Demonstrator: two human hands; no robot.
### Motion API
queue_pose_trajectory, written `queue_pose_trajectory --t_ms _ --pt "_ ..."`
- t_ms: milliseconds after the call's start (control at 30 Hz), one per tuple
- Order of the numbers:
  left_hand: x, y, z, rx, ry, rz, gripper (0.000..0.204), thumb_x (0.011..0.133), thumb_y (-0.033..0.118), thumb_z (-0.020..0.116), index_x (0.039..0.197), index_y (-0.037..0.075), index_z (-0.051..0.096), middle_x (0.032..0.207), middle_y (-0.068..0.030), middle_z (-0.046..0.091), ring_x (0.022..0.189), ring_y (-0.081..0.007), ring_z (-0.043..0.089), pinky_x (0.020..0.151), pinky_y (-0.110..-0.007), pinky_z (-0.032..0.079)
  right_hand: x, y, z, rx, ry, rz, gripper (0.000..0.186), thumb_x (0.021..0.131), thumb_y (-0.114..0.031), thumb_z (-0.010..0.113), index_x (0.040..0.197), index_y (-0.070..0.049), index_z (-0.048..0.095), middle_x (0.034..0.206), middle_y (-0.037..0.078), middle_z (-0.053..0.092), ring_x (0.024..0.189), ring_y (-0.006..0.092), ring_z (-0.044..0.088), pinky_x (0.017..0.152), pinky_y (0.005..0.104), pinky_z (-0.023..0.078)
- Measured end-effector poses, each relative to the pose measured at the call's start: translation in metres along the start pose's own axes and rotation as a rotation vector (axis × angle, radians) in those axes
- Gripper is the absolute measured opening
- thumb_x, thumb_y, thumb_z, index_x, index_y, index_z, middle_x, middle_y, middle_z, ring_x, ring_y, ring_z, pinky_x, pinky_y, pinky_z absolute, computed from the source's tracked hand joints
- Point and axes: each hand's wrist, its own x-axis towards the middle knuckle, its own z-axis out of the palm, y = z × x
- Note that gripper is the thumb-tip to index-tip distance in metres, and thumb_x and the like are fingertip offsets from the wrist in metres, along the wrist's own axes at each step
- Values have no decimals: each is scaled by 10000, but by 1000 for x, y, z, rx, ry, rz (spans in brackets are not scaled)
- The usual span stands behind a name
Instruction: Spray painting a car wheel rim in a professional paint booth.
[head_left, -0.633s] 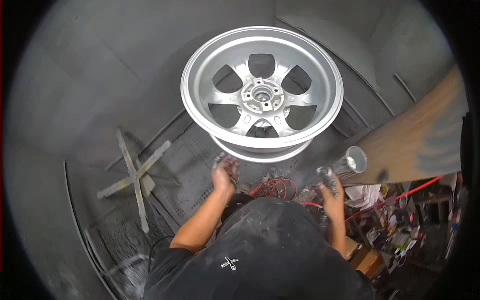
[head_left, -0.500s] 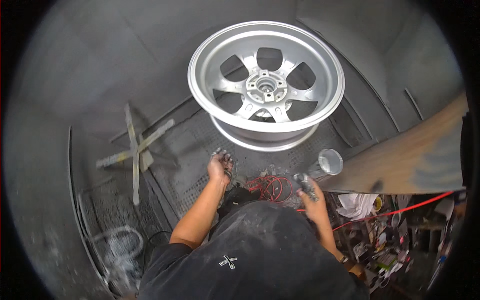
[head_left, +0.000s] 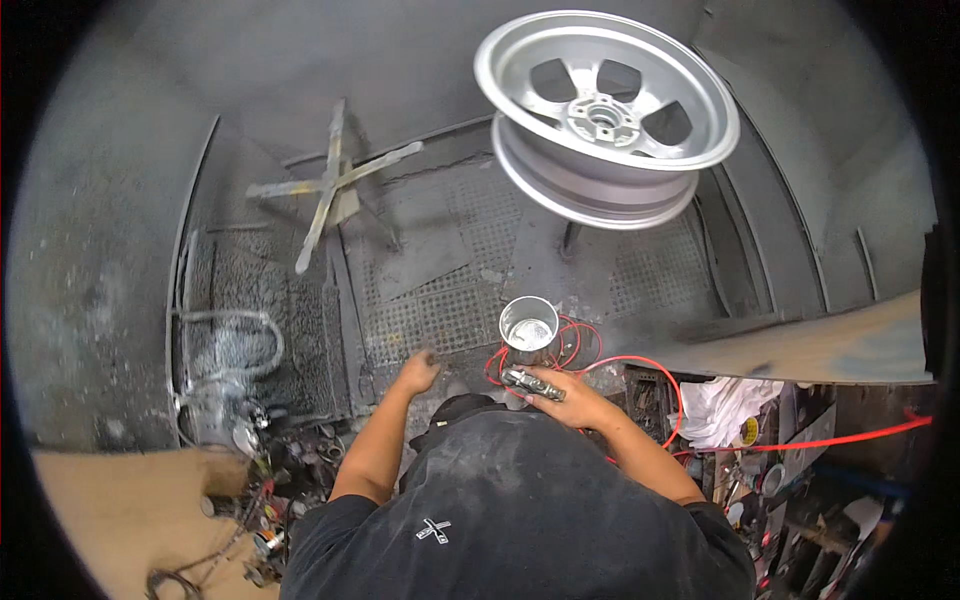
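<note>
My right hand (head_left: 572, 398) is wrapped round a paint spray gun (head_left: 533, 384), held close in front of my body. The gun's round metal cup (head_left: 528, 308) stands above it, uncovered, with pale silvery liquid inside. To the left, my left hand (head_left: 420, 372) is closed with its fingers curled in, and nothing shows in it. Its fingertips are dark and smudged. A silver alloy wheel (head_left: 607, 185) sits tilted at the far right, beyond both hands' reach, raised on a dark post (head_left: 570, 238).
A taped cross-shaped stand (head_left: 329, 186) rises at the left. Red hose (head_left: 672, 390) coils by the gun and runs off right. White cloth (head_left: 722, 408) and clutter lie lower right; more tools and a cable (head_left: 175, 585) are lower left. Dark booth walls (head_left: 110, 250) surround the floor grating (head_left: 440, 318).
My right hand has brought the spray gun leftward, in front of my body. My left hand has turned over and closed. With the view shifted, the wheel appears farther up and right.
</note>
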Motion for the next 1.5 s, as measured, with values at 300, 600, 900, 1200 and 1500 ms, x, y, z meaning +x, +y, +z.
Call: queue_pose_trajectory --t_ms 300,600,900,1200,1500 --pt "-197 -170 61 -151 8 -505 570 818 374 612 1237 -9 562 1220 -266 591 1144 -397 569 959 -435 458 60 -40 102 -134 -284 -48 492 874 -130 649 1321 -15 482 1190 229 610 1091 369 604 910 406 471" --pt "-396 -282 192 -235 250 -341 259 813 232 574 916 17 677 1068 -210 647 951 -394 613 895 -459 475 171 -93 313 -6 -380 -112 467 923 -201 643 1344 -99 468 973 27 596 792 111 555 585 291 504" --pt "-519 -277 301 -1133 830 -1147 248 856 210 569 968 7 657 878 -157 674 790 -277 655 706 -397 511 322 -218 560 377 -304 266 319 874 -300 676 1047 -107 489 936 78 516 777 247 539 600 467 550" --pt "-474 -181 360 -1600 648 -1198 263 855 186 642 1084 56 633 950 -115 686 787 -244 677 650 -368 531 390 -282 668 465 -451 558 883 852 -675 512 1426 -23 352 1422 183 465 1254 408 483 1063 616 269" --pt "-454 -225 406 -1023 623 -809 335 842 244 666 1130 73 648 900 -130 700 788 -285 681 695 -412 529 264 -182 587 261 -370 -424 719 931 -340 617 1429 71 300 1432 244 409 1306 290 427 1072 354 336"
